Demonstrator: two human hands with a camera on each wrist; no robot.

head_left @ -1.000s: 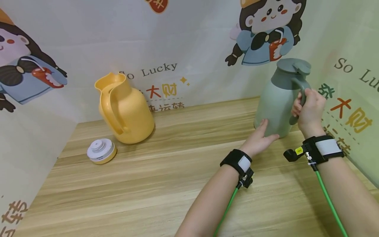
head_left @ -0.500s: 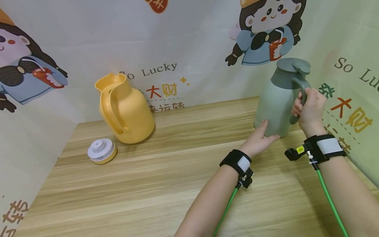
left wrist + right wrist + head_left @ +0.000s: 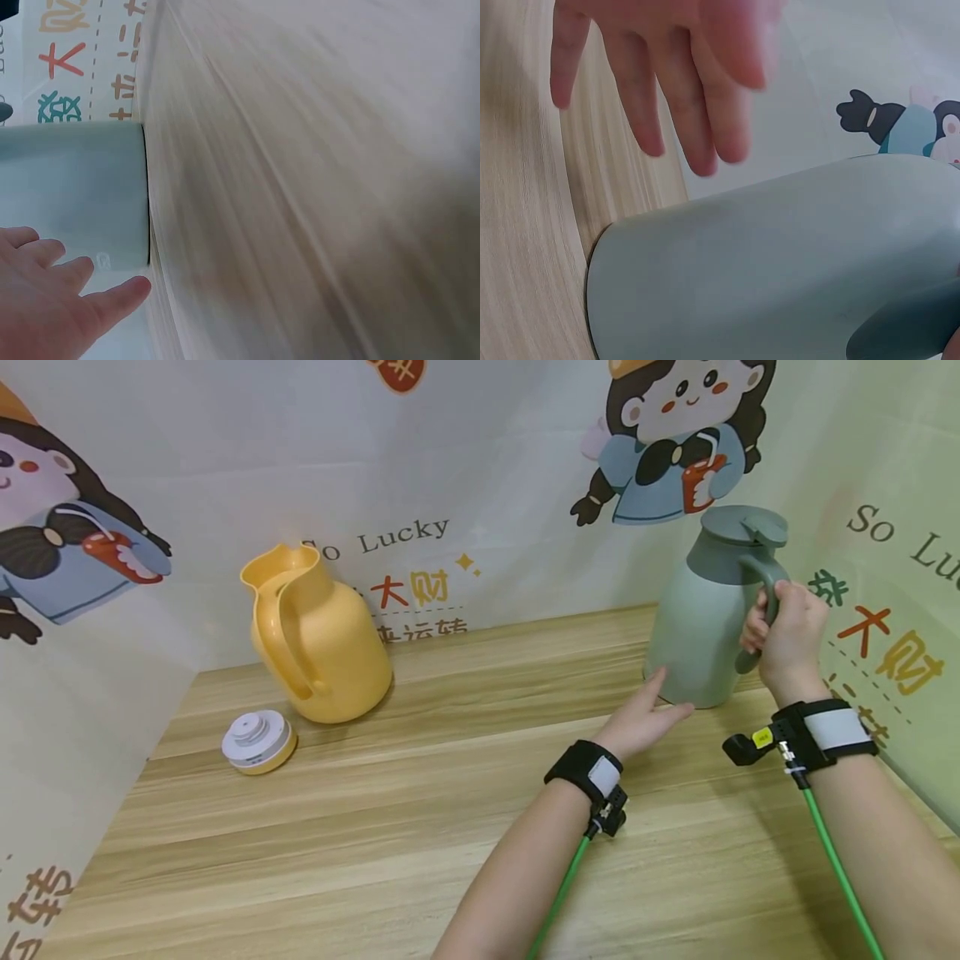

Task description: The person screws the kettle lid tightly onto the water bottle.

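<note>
A pale green vacuum jug (image 3: pixel 693 627) with a darker green lid and handle stands upright on the wooden table at the right. My right hand (image 3: pixel 793 635) grips its handle, fingers curled round it. My left hand (image 3: pixel 641 720) is beside the lower body of the jug with its fingers spread, and the right wrist view shows those fingers (image 3: pixel 676 97) a little apart from the jug's side. At the left stands a yellow jug (image 3: pixel 337 643), its top uncovered. In front of it lies a round white and yellow stopper (image 3: pixel 257 742).
A printed cloth backdrop (image 3: pixel 510 460) with cartoon figures and lettering rises behind the table and on both sides. The wooden table (image 3: pixel 420 827) stretches toward me. Green cables (image 3: pixel 558 893) run back from both wrist cameras.
My left hand has drawn back slightly to the left, off the green jug's lower body. The right hand keeps its grip on the handle, and the jug stays in place.
</note>
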